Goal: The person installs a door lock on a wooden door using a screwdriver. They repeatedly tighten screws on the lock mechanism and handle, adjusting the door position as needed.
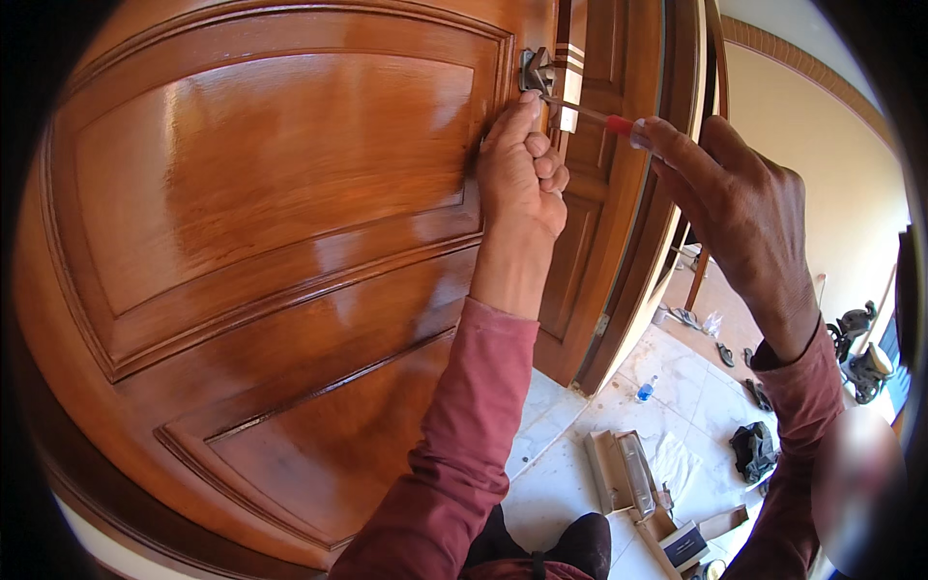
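Observation:
A dark metal door fitting (536, 70) sits near the edge of a glossy brown wooden door (290, 155). Just below it is my left hand (523, 164), its thumb pointing up against the fitting's lower end and its fingers curled in. What those fingers pinch, if anything, is hidden. My right hand (749, 198) grips a screwdriver (620, 125) by its red handle. The thin shaft runs left, its tip at the fitting's lower part beside my left thumb; exactly where it seats is too small to tell.
Another panelled wooden door leaf (582, 242) stands behind the edge. On the tiled floor lie an open long carton (607, 472), a dark blue box (684, 546), a small blue bottle (646, 390), a black bag (753, 451) and several sandals. A blurred patch (855, 493) covers the lower right.

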